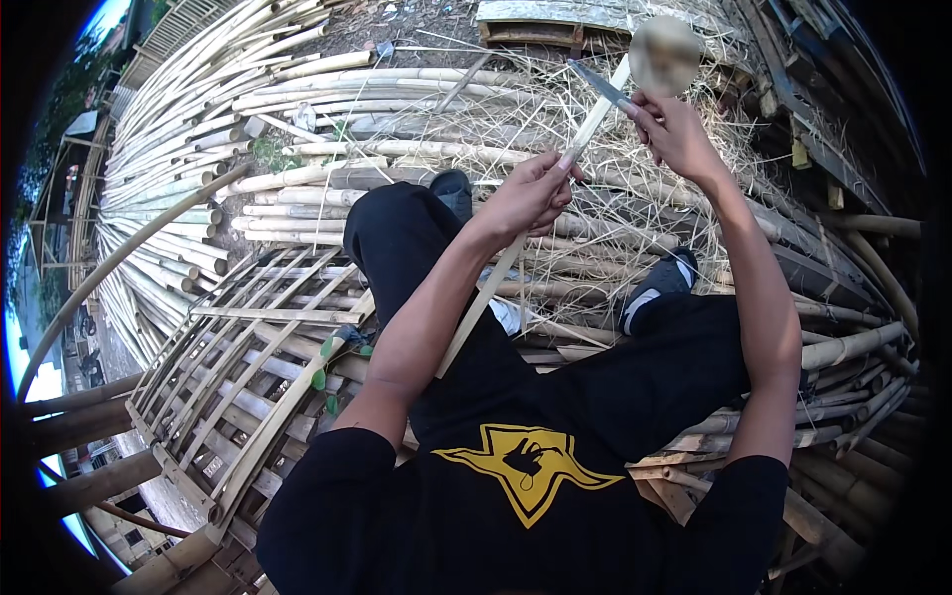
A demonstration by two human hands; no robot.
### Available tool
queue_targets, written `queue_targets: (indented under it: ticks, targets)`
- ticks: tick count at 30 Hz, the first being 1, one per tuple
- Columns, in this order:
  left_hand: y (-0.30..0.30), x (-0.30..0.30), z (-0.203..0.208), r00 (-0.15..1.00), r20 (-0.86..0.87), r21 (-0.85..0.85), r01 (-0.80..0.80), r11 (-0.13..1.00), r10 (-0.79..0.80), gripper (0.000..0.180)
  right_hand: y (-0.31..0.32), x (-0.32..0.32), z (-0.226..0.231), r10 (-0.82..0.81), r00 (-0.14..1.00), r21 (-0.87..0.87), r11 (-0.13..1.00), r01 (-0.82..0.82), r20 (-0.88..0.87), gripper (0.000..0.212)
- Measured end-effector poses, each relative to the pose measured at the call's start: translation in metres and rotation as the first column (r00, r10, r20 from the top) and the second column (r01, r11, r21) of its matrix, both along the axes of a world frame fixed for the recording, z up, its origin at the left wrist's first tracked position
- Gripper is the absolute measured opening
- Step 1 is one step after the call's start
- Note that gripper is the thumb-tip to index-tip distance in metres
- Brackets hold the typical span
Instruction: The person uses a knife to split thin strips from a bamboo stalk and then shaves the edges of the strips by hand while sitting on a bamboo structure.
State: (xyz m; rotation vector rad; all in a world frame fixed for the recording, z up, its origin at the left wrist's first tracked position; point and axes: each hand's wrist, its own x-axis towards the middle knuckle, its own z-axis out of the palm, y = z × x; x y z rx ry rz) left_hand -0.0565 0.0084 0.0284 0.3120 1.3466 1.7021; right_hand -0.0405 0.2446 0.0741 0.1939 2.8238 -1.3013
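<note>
A long pale bamboo strip (479,305) slants from above my left thigh up toward the blurred round patch at the top. My left hand (528,198) is closed around it near the middle. Farther up and to the right, my right hand (679,137) grips a knife, with the handle mostly hidden in the fingers. The knife's blade (601,85) points up and to the left and lies across the upper part of the strip. I cannot tell whether its edge cuts into the bamboo.
Thin shavings (654,213) litter the bamboo poles (426,149) around my shoes. A slatted bamboo frame (248,347) lies on the left, beside a curved pole (124,263). Stacked timber (833,129) stands at the right, and a wooden pallet (535,32) lies at the far side.
</note>
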Motion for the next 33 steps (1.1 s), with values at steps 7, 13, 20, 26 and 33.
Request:
queue_targets:
  ticks: [7, 13, 20, 26, 33]
  targets:
    - [-0.001, 0.001, -0.001, 0.996, 0.094, 0.095, -0.007, 0.995, -0.002, 0.027, 0.013, -0.018, -0.026, 0.004, 0.99, 0.277, 0.96, 0.035, -0.14, 0.032]
    - [-0.001, 0.003, 0.002, 0.992, 0.125, 0.112, 0.002, 0.994, -0.016, 0.026, 0.019, -0.024, -0.032, -0.118, 0.949, 0.378, 0.898, 0.227, -0.291, 0.04]
    - [-0.006, 0.006, -0.003, 0.994, 0.112, 0.039, 0.007, 0.999, -0.011, 0.026, 0.014, -0.015, -0.041, -0.081, 0.983, 0.36, 0.923, 0.137, -0.165, 0.047]
    - [-0.006, -0.003, -0.008, 0.99, 0.095, 0.027, -0.104, 0.994, 0.101, 0.026, -0.021, -0.009, -0.05, 0.086, 0.988, 0.334, 0.942, -0.04, -0.127, 0.048]
    - [-0.002, 0.001, -0.002, 0.996, 0.082, 0.051, -0.033, 0.998, 0.028, 0.025, 0.016, -0.027, -0.026, -0.125, 0.98, 0.389, 0.904, 0.178, -0.157, 0.046]
